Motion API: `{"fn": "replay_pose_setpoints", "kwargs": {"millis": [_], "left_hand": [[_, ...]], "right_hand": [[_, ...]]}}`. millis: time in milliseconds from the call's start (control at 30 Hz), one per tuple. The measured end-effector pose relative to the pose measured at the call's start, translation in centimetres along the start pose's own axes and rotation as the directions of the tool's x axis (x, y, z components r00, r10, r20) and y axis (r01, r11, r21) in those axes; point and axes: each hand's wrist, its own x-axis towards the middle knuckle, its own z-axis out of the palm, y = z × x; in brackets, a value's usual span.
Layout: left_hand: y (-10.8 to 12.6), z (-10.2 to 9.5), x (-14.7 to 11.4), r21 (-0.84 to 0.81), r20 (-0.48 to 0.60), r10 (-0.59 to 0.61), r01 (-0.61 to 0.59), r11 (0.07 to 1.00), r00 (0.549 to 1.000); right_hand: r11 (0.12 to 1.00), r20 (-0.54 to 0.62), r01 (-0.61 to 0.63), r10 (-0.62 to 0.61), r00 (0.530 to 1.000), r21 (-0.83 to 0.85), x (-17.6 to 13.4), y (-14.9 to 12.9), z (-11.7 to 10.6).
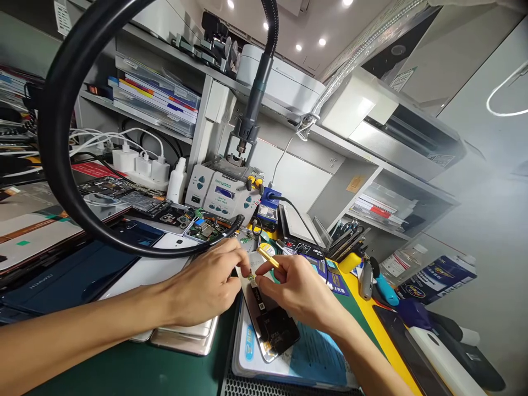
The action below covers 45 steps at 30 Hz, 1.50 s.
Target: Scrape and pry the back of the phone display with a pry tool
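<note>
A phone screen (pixel 277 328) lies at a slant with its dark back up, a flex cable and small label along its middle. Beneath it is a white and blue box or pad (pixel 317 357). My left hand (pixel 214 280) is closed, its fingers curled, with the index fingertip at the flex cable near the screen's upper end. Whether it pinches anything there is hidden. In my right hand (pixel 299 286), a slim gold pen-shaped tool (pixel 269 257) is held between thumb and fingers, its back end pointing up left. The right fingertips are close to the same spot on the screen.
A black ring-shaped lamp (pixel 61 159) on a gooseneck arches over the left side. Behind the hands stands a grey soldering or hot-air station (pixel 220 192). Phones and a blue back cover (pixel 78 269) lie left; bottles, a blue can (pixel 437 278) and tools stand right.
</note>
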Motion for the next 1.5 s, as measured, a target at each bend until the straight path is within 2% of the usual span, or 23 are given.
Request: {"fn": "replay_pose_setpoints", "kwargs": {"millis": [133,367,467,733,867,967,1033,1100,1233,1333,1500], "left_hand": [[-0.7,0.1,0.2,0.010,-0.053,0.013,-0.012,1.000,0.999],[-0.8,0.6,0.0,0.020,-0.078,0.077,-0.076,0.997,0.994],[-0.6,0.7,-0.1,0.026,-0.073,0.088,-0.086,0.996,0.994],[-0.5,0.9,-0.2,0.047,-0.031,0.072,-0.071,0.996,0.997],[-0.1,0.6,-0.1,0.044,-0.015,0.063,-0.062,0.997,0.998],[0.3,-0.1,0.0,0.049,0.018,0.055,-0.056,0.997,0.998],[0.6,-0.7,0.1,0.062,0.040,0.060,-0.062,0.996,0.997],[0.8,-1.1,0.1,0.082,0.047,0.075,-0.079,0.994,0.996],[0.9,-1.2,0.1,0.115,0.046,0.126,-0.130,0.985,0.991],[0.9,-1.0,0.1,0.126,0.060,0.174,-0.180,0.976,0.983],[0.8,-0.9,0.0,0.153,0.065,0.236,-0.243,0.958,0.970]], "right_hand": [[1.000,-0.078,0.022,-0.021,0.997,0.002,0.2,0.6,0.4],[0.995,-0.037,0.029,-0.026,0.999,0.098,0.2,0.5,0.6],[0.995,-0.025,0.034,-0.032,0.999,0.096,0.0,0.4,0.7],[0.987,-0.075,0.157,-0.154,0.985,0.034,-0.2,0.7,1.2],[0.985,-0.117,0.165,-0.160,0.980,0.039,-0.1,0.4,1.3],[0.993,-0.100,0.077,-0.067,0.993,0.094,0.0,0.1,1.0],[0.984,-0.012,-0.059,0.062,0.998,0.169,0.1,0.1,0.7],[0.950,0.102,-0.179,0.158,0.982,0.257,0.3,0.3,0.4],[0.880,0.214,-0.244,0.168,0.962,0.407,0.4,0.9,0.0],[0.877,0.225,-0.263,0.184,0.957,0.402,0.3,0.9,-0.1],[0.898,0.223,-0.346,0.290,0.930,0.273,0.5,-0.3,-0.4]]}}
